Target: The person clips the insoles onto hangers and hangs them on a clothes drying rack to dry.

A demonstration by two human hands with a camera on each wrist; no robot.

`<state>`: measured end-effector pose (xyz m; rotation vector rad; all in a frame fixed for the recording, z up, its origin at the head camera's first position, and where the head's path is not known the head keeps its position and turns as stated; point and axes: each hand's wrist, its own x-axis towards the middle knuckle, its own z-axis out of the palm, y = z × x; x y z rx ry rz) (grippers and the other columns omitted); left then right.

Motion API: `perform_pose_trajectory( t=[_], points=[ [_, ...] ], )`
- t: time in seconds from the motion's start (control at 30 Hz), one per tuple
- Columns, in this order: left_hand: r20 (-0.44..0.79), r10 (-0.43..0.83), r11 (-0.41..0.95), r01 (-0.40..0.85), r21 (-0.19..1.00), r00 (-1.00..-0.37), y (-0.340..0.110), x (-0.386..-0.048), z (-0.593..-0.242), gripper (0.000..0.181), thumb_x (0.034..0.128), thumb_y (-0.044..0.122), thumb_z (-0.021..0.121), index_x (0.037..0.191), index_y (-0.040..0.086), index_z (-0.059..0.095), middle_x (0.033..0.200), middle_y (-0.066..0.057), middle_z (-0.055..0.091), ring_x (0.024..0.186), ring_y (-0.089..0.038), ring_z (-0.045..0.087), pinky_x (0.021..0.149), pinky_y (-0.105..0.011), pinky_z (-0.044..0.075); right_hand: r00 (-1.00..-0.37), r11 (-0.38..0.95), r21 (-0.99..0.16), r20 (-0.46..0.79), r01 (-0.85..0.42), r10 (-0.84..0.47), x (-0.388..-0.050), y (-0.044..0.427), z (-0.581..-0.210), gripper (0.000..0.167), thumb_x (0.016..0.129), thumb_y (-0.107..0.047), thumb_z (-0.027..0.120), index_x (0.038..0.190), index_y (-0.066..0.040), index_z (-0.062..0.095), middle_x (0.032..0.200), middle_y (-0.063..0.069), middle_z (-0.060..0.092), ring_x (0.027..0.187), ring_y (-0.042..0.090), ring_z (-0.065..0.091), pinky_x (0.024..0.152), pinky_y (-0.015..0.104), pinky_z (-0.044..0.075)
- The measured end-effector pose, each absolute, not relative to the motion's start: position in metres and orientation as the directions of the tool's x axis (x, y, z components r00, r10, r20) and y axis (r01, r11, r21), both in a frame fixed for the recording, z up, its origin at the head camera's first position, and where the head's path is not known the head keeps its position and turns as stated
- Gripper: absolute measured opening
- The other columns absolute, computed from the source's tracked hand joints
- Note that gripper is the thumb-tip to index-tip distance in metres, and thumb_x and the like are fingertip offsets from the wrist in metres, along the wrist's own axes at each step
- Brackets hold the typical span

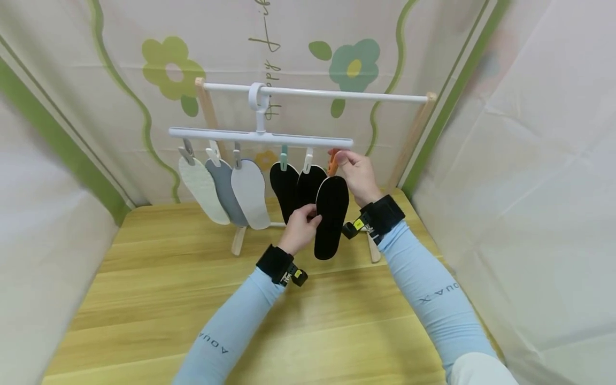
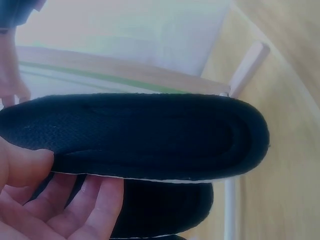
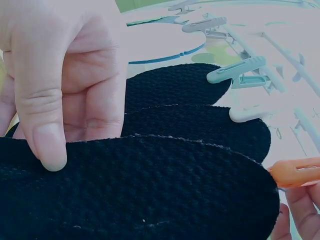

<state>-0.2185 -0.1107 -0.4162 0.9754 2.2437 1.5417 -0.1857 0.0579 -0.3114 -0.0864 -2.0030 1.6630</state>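
Observation:
My left hand (image 1: pixel 300 230) pinches the edge of a black insole (image 1: pixel 332 219) between thumb and fingers. In the left wrist view the thumb lies on the insole's top face and the fingers are behind it. An orange clothespin (image 1: pixel 332 162) hangs at the right end of a white hanger bar (image 1: pixel 308 141), and my right hand (image 1: pixel 358 174) grips it. The clothespin's tip (image 3: pixel 280 172) meets the upper end of the insole; whether it clamps it I cannot tell. Two more black insoles (image 1: pixel 284 187) hang just left, from a teal clip (image 1: pixel 284 160) and a white clip (image 1: pixel 308 162).
Further left hang a white insole (image 1: pixel 250 195), a grey-blue insole (image 1: pixel 225 187) and a pale insole (image 1: pixel 199 187), each from a clip. The hanger's hook (image 1: pixel 257 99) loops over the rail (image 1: pixel 337 94) of a wooden-legged stand on a wood-grain table (image 1: pixel 144 299). Pale curtains (image 1: pixel 544 187) enclose the sides.

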Motion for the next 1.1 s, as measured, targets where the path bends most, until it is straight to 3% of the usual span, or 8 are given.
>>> perform_pose_trajectory(
  t=[0.4,0.77,1.1],
  points=[
    [0.212,0.651,0.197,0.432,0.880,-0.729,-0.110,-0.222,-0.406,0.014,0.0999,0.007,0.059,0.112,0.004,0.064,0.100,-0.009,0.063,0.084,-0.021,0.058,0.073,-0.034,0.052,-0.856,0.221,-0.942,0.323,-0.252,0.404,-0.185,0.058,-0.312,0.053,0.090,-0.042,0.053,0.114,0.003,0.070,0.118,0.015,0.067,0.122,0.023,0.053,0.109,0.045,0.036],
    [0.225,0.670,0.194,0.459,0.867,-0.708,-0.108,-0.223,-0.399,0.006,0.1002,0.007,0.058,0.103,0.004,0.063,0.095,-0.009,0.062,0.078,-0.021,0.056,0.068,-0.031,0.049,-0.837,0.251,-0.929,0.356,-0.271,0.415,-0.184,0.054,-0.309,0.056,0.089,-0.042,0.052,0.114,0.004,0.070,0.120,0.017,0.067,0.120,0.023,0.055,0.109,0.041,0.037],
    [0.220,0.693,0.175,0.456,0.873,-0.687,-0.107,-0.221,-0.395,0.008,0.1008,0.007,0.057,0.105,0.003,0.064,0.094,-0.009,0.062,0.076,-0.020,0.057,0.067,-0.030,0.052,-0.834,0.268,-0.928,0.355,-0.258,0.424,-0.177,0.050,-0.308,0.050,0.095,-0.038,0.053,0.116,0.005,0.070,0.122,0.021,0.065,0.117,0.024,0.055,0.110,0.042,0.036]
  ],
)
